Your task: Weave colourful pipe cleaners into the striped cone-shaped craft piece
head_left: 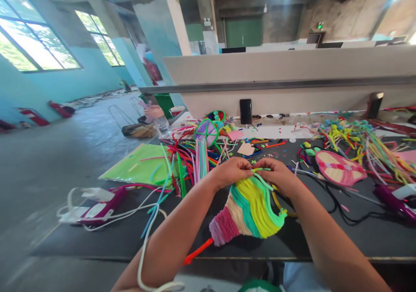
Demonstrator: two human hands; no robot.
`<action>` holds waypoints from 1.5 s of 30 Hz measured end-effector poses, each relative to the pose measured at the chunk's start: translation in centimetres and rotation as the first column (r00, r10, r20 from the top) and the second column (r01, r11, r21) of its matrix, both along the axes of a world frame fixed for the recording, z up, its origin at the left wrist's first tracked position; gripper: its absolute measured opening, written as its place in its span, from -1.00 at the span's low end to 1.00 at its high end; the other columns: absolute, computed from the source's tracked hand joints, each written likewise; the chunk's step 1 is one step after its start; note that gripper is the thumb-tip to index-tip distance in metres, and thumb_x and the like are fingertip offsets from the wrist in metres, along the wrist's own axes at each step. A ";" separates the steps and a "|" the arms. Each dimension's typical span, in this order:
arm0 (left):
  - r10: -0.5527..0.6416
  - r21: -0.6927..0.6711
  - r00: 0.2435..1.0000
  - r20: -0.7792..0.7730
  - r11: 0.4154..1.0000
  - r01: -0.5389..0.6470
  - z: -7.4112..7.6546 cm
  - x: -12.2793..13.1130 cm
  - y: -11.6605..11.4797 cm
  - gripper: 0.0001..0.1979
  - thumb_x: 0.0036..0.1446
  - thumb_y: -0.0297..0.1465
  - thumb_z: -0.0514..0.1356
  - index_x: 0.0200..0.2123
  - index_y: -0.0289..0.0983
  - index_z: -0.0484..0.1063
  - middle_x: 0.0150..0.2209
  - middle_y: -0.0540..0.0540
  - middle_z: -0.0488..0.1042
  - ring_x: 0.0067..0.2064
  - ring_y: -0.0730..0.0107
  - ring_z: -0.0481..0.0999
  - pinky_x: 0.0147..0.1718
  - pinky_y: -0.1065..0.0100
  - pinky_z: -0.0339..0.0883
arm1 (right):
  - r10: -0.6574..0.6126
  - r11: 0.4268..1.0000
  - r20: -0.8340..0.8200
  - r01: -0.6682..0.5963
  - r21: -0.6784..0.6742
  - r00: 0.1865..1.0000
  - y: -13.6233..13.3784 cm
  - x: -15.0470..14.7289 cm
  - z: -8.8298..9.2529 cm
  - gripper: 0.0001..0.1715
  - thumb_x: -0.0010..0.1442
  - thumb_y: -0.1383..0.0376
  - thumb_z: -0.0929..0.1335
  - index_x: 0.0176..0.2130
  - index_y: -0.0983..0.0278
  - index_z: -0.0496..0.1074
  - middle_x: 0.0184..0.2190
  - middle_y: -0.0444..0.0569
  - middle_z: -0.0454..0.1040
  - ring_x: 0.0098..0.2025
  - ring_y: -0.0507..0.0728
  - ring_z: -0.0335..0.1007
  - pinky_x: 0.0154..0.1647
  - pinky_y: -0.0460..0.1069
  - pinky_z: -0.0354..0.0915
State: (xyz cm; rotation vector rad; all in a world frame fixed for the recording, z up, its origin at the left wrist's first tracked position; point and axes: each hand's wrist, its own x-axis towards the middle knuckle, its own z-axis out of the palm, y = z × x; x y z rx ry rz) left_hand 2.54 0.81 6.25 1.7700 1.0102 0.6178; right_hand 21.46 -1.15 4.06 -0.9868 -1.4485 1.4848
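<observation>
A craft piece of pipe cleaners (248,212), striped in yellow, teal, cream, pink and purple, hangs tilted over the table's front part. An orange-red stem (198,251) sticks out at its narrow lower end. At its upper edge, my left hand (234,170) pinches a yellow-green pipe cleaner (261,169). My right hand (276,175) is closed at the same strand, close beside the left. A mint-green pipe cleaner end (264,182) loops out below the fingers. The fingertips partly hide the spot where the strands meet.
Loose pipe cleaners (188,149) and a round purple-and-green piece (207,132) lie behind my left hand. A pink leaf-shaped piece (339,167) is at the right. Purple glue guns (107,205) with white cables flank the work. A phone (246,111) leans at the back; a bottle (159,121) stands left.
</observation>
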 end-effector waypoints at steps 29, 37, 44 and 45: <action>-0.065 0.599 0.981 -0.183 0.784 0.164 -1.4 0.3 -2.5 -0.90 0.22 -0.41 0.09 -0.30 -0.24 0.39 -0.15 -0.18 0.38 -0.09 0.29 0.39 -0.08 0.30 0.27 | -0.103 0.994 -0.032 0.102 -0.037 0.994 0.3 -1.6 -2.3 -0.74 -0.13 0.19 0.48 -0.48 0.29 0.40 -0.55 -0.20 0.35 -0.51 -0.03 0.16 -0.48 -0.10 0.08; 0.182 0.415 0.983 -0.023 0.896 -0.156 -2.7 -0.1 -1.6 -0.96 0.17 -0.40 0.11 -0.31 -0.24 0.29 -0.39 0.00 0.34 -0.39 0.46 0.33 -0.38 0.44 0.21 | -0.108 0.994 -0.014 0.107 -0.038 0.994 0.1 -1.8 -2.2 -0.78 -0.06 0.21 0.42 -0.46 0.27 0.35 -0.62 -0.24 0.28 -0.58 -0.05 0.10 -0.54 -0.11 0.03; 0.137 0.230 0.991 -0.007 0.964 -0.131 -2.8 -0.7 -1.0 -0.87 0.14 -0.32 0.16 -0.33 -0.27 0.40 -0.44 0.01 0.35 -0.40 0.46 0.32 -0.43 0.45 0.16 | -0.125 0.992 0.092 0.121 0.047 0.988 0.1 -1.8 -2.5 -0.83 0.00 0.21 0.39 -0.45 0.26 0.37 -0.63 -0.23 0.27 -0.59 -0.05 0.10 -0.56 -0.11 0.03; 0.133 0.232 0.991 -0.014 0.964 -0.126 -2.6 -0.8 -0.9 -0.85 0.14 -0.31 0.17 -0.36 -0.28 0.40 -0.44 0.00 0.35 -0.39 0.45 0.32 -0.41 0.45 0.17 | -0.127 0.991 0.103 0.121 0.059 0.987 0.1 -1.7 -2.6 -0.84 0.00 0.21 0.39 -0.44 0.26 0.37 -0.62 -0.23 0.28 -0.58 -0.04 0.11 -0.55 -0.11 0.04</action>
